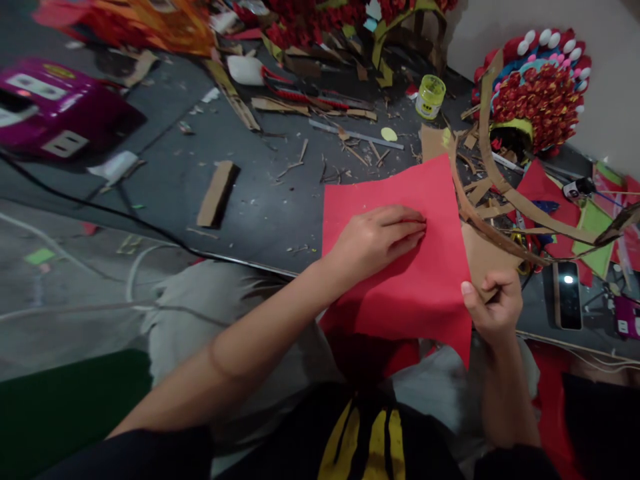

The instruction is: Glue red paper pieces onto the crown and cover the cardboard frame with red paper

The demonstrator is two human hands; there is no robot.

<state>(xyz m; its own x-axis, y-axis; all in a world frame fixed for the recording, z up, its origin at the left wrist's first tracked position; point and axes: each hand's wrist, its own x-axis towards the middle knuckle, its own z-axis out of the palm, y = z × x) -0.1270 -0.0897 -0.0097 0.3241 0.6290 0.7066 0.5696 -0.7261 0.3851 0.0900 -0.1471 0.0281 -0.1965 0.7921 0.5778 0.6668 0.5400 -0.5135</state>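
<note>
A sheet of red paper [400, 300] lies over the table's front edge, its near part hanging above my lap. My left hand [383, 240] rests on the sheet with its fingers stretched out, holding nothing. At the sheet's right edge, my right hand [495, 303] is closed, with the thumb at the paper's margin and the fingers curled. A piece of brown cardboard [485, 257] shows from beneath the paper, close to those fingers; whether they also grip it is hard to see. A curved cardboard strip [493, 163] arches just beyond my right hand.
A purple machine [65, 110] stands at left, with a black cable along the table edge. A cardboard block [217, 193], a yellow-green jar [431, 97], a phone [567, 295] and many scraps lie about. A decorated red headpiece [540, 93] stands at back right.
</note>
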